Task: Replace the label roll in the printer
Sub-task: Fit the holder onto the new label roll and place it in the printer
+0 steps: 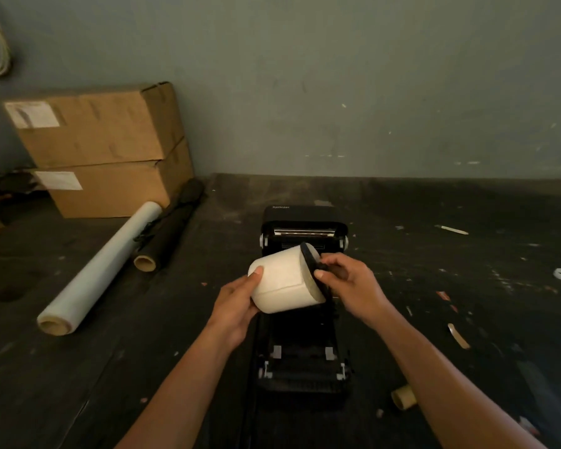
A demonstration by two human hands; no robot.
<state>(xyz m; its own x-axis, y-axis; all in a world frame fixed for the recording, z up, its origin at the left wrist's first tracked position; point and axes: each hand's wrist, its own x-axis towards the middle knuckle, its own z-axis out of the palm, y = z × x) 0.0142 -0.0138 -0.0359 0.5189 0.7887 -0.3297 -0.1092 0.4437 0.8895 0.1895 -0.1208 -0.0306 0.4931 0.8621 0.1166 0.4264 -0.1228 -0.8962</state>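
Above the open printer (300,351), the left hand (237,306) gripped the roll (284,280); the right hand (347,283) pinched a black holder (311,264) at its end. Step looked like mounting the holder; next, seating the roll in the bay squarely.

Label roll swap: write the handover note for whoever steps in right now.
Left hand: cups the white label roll from its left end.
Right hand: grips the black holder disc at the roll's right end.
The roll is held in the air above the printer, whose lid stands open; the bay below looks empty.
Done: printer opened, roll in hand.
Left: seat the roll in the bay, feed the labels, close the lid.
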